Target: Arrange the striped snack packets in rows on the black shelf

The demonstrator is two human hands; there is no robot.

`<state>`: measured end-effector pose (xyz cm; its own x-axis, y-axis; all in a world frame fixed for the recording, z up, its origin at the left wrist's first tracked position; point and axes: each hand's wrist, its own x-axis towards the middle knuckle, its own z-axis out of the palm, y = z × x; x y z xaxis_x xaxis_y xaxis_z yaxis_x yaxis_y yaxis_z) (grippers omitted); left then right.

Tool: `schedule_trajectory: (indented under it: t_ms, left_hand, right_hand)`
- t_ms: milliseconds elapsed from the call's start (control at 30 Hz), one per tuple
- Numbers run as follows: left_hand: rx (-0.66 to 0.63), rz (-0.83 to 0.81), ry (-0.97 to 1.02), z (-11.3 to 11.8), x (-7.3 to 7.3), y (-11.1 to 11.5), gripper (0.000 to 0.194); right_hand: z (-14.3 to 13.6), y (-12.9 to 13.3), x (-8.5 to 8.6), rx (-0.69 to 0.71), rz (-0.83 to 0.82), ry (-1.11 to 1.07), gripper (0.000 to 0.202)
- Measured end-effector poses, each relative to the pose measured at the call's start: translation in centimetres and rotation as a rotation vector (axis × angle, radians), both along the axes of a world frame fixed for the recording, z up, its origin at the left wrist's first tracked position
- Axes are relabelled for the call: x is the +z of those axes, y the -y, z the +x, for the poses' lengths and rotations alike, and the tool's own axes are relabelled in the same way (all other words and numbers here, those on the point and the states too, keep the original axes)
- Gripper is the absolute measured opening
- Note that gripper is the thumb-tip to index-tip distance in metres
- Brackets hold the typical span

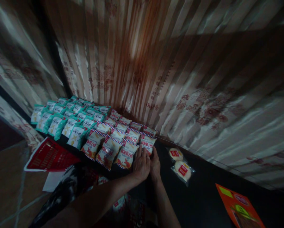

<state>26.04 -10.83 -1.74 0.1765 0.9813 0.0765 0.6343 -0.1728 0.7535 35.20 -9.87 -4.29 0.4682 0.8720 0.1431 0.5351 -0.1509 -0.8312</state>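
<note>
Both hands are at the right front end of several rows of small snack bags with red and blue striped edges. My left hand (142, 165) has its fingers on the lower left front of one snack bag (147, 141). From the right side my right hand (155, 164) grips the same bag's lower corner, its fingers partly hidden. That bag stands upright, leaning back among the others. Close by on the left is another striped snack bag (125, 154) in the front row, which my left hand nearly touches.
Several teal snack bags (71, 128) stand in rows at the left. Two round wrapped crackers (182, 170) lie right of my hands on the black surface (203, 190). An orange packet (239, 205) is at the lower right, a red bag (50, 155) at the left edge. A pleated curtain (191, 79) hangs behind.
</note>
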Motion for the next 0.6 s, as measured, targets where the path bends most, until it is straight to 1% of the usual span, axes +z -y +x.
schedule_trajectory:
  t_ms: [133, 333, 433, 600]
  left_hand:
    - [-0.004, 0.039, 0.008, -0.2, 0.0, 0.6, 0.049]
    - [-0.036, 0.084, 0.090, -1.1, 0.1, 2.4, 0.047]
    - [-0.038, 0.083, 0.140, -1.8, 0.1, 3.3, 0.045]
    - [-0.062, 0.061, 0.169, -3.6, 0.0, 5.1, 0.041]
  right_hand:
    - [0.0, 0.7, -0.4, -0.053, 0.036, -0.013, 0.081]
    - [-0.7, 2.8, -0.1, -0.114, 0.027, -0.007, 0.078]
    - [-1.3, 3.9, -0.1, -0.125, 0.071, 0.008, 0.073]
    - [-3.0, 5.8, -0.7, -0.123, 0.101, 0.019, 0.064]
